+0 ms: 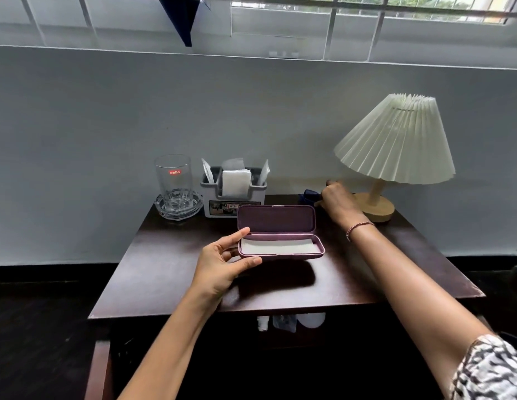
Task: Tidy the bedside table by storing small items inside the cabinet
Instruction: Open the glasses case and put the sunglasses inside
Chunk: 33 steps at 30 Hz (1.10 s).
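A purple glasses case (pixel 280 235) is held open just above the dark wooden bedside table (pixel 170 272), its lid up and a pale cloth lying inside. My left hand (pixel 222 261) grips the case by its left end. My right hand (pixel 338 202) reaches to the back of the table beside the lamp base, fingers closed around a small dark blue object (pixel 307 195) that is mostly hidden by the hand. Below the table's front edge, a few pale items (pixel 292 321) show in the dark cabinet space.
A clear glass (pixel 173 180) stands in a glass ashtray (pixel 178 206) at the back left. A grey tissue holder (pixel 232 194) sits next to it. A pleated-shade lamp (pixel 395 140) on a wooden base (pixel 377 207) stands back right. A white wall rises behind.
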Tool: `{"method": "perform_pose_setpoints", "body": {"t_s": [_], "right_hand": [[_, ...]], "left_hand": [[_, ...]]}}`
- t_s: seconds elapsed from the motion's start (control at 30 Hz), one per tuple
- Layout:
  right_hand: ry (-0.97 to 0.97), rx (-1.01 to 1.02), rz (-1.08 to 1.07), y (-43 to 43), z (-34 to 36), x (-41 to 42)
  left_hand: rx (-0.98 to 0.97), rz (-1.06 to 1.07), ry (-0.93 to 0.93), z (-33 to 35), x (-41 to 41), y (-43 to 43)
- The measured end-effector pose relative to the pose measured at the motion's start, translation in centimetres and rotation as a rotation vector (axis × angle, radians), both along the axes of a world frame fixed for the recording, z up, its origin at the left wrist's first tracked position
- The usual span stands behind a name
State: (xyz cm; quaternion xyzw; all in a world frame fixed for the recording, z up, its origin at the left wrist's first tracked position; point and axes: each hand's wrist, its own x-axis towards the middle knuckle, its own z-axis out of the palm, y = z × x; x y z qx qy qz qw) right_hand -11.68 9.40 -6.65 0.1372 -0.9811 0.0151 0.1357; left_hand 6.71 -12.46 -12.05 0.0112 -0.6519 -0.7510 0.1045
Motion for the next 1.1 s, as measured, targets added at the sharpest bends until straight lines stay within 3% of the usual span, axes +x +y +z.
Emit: {"method": "perform_pose_setpoints", "body": {"t_s": [0.3, 0.7, 1.1], "right_hand": [[-0.095, 0.121, -0.012, 0.3, 1.0, -0.3], [-0.045, 0.305, 0.035, -0.1, 1.8, -0.8], [-0.002, 0.129, 0.082, 0.1, 1.6, 0.2]], "left_hand": [[-0.005, 0.006, 0.008, 0.0, 0.0, 0.1], [-0.001, 0.011, -0.007, -0.1, -0.1, 0.0], [0.007, 0.017, -0.013, 0.1, 0.1, 0.1]]}}
